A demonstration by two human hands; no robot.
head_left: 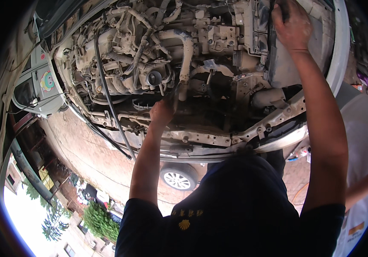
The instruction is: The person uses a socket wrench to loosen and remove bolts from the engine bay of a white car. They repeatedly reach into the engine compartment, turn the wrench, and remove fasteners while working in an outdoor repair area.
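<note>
I lean over the open engine bay of a car, its parts coated with dust. My left hand (162,112) is low in the bay, closed near the lower end of a thick curved hose (186,51). What its fingers hold is lost in shadow. Just left of that hand is the round open mouth of a metal pipe (153,78). My right hand (293,26) lies on a flat grey panel (286,64) at the far right, thumb apart. Its fingertips are partly cut off by the upper edge.
A thin dark rod (107,88) slants across the bay's left side. The metal front crossmember (209,138) runs between me and the engine. A person in a white shirt (364,128) stands close at my right. A car wheel (179,177) is behind on the ground.
</note>
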